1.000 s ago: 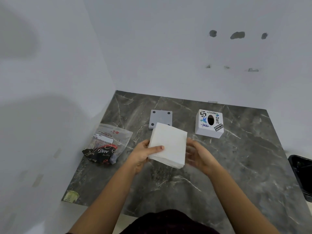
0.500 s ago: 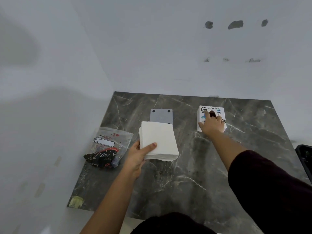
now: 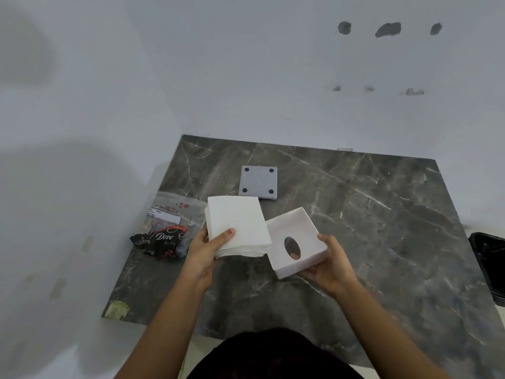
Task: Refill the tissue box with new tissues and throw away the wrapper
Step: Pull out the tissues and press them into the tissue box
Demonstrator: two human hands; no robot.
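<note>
Head view: right hand [image 3: 329, 265] has fetched the tissue box [image 3: 296, 242] from the worktop's far-right, now inverted, open side up (fingers clamped on it). Left hand [image 3: 207, 248] grips tissue stack [image 3: 236, 225] beside it. Loading next; wrapper [image 3: 164, 228] remains near left edge.

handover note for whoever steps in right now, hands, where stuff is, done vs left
Left hand: holds the tissue stack, thumb on top.
Right hand: holds the tissue box shell upside down, open side up and empty, oval slot facing down.
Grey base plate lies on the marble table, beyond the stack.
Empty wrapper lies at the table's left edge; black bin at far right.
Done: tissues unwrapped, box opened.
Left: load the stack, fit the base, bin the wrapper.
</note>
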